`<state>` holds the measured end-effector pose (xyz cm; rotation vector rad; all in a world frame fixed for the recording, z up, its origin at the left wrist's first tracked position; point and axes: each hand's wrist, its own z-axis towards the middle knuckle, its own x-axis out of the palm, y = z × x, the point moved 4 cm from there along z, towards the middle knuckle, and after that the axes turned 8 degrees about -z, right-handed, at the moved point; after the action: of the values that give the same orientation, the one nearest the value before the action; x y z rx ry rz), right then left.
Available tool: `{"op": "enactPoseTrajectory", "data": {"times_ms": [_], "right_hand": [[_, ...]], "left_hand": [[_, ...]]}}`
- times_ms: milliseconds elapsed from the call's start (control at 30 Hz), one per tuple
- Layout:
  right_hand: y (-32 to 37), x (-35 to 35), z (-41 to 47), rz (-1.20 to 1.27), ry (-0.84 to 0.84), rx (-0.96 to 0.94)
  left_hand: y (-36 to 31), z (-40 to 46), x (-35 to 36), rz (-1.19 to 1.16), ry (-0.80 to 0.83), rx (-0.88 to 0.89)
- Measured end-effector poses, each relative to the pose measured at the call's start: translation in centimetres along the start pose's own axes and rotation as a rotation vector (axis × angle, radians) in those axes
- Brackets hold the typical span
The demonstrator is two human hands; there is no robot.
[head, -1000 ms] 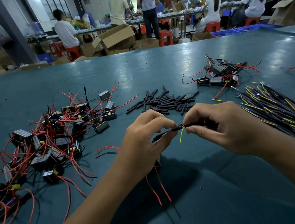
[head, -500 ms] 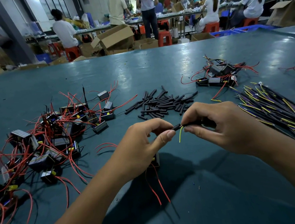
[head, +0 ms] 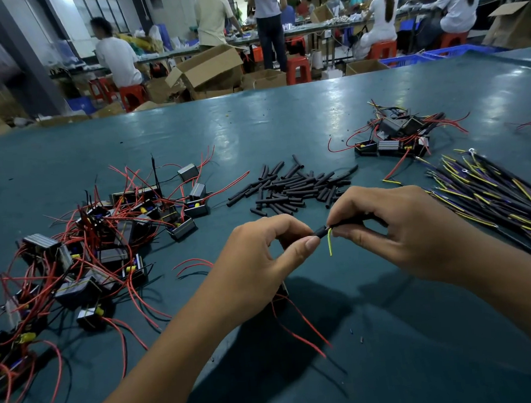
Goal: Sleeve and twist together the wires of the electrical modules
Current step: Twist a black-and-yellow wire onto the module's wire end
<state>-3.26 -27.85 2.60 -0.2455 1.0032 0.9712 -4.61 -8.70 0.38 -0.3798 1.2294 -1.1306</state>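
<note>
Above the teal surface (head: 283, 126), the left hand (head: 256, 262) and right hand (head: 400, 232) each pinch one black sleeve (head: 321, 230), a yellow wire (head: 330, 242) hanging beneath; loose sleeves (head: 291, 188) at 12 o'clock, modules (head: 96, 246) at 9; no legible writing.

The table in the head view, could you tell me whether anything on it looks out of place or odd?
Nothing serious. A few tiny scraps lie loose on the table near the right forearm. Otherwise the modules, black sleeves and wire bundle sit in separate heaps, and both hands pinch one sleeved wire.
</note>
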Motion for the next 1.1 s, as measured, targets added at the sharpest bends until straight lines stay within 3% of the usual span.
{"op": "enactPoseTrajectory", "data": {"times_ms": [133, 267, 367, 567, 733, 1100], "right_hand": [[-0.1, 0.2, -0.1, -0.066, -0.009, 0.048], [-0.1, -0.9, -0.1, -0.053, -0.181, 0.139], [0.3, -1.5, -0.1, 0.036, -0.290, 0.163], [1.3, 1.2, -0.4, 0.127, -0.071, 0.226], [1.2, 3.2, -0.5, 0.309, -0.025, 0.418], [0.5, 4.6, -1.1, 0.745, -0.114, 0.782]], "left_hand": [[0.4, 0.1, 0.1, -0.024, 0.026, -0.041], [1.7, 0.3, -0.1, -0.399, -0.078, -0.225], [2.5, 0.3, -0.3, -0.516, -0.180, -0.298], [2.0, 0.0, 0.8, -0.438, -0.353, -0.209], [1.6, -0.2, 1.9, -0.357, -0.282, -0.171], [1.8, 0.0, 1.6, -0.499, -0.150, -0.154]]}}
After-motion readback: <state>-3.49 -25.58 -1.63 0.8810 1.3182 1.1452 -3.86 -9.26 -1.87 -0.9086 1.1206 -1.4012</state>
